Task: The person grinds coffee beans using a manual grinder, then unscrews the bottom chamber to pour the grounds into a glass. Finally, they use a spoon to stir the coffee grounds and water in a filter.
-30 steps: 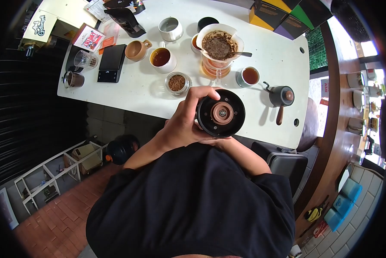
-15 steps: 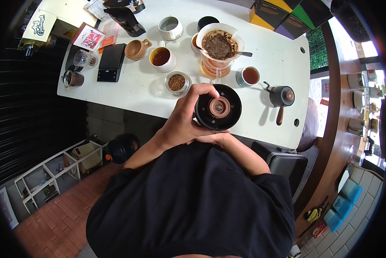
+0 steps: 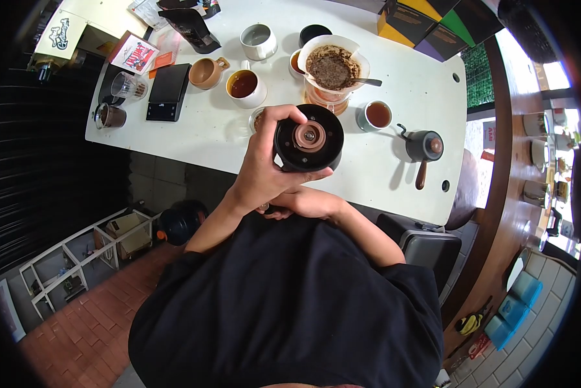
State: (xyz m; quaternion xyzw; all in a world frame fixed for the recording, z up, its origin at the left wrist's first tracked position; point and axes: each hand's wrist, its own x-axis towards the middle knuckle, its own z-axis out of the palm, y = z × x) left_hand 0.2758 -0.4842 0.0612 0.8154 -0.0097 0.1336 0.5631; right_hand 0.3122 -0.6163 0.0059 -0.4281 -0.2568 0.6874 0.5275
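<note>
Left hand grips one black cylinder, right hand nearby.

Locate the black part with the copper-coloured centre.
In the head view's upper middle, the black part is in the left hand, pictured above the right hand and below the coffee filter.

White rack — by brick floor | blue containers — near white tiles

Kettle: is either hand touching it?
No, the kettle stands on the table, well apart from the left hand holding the grinder and from the right hand.
</note>
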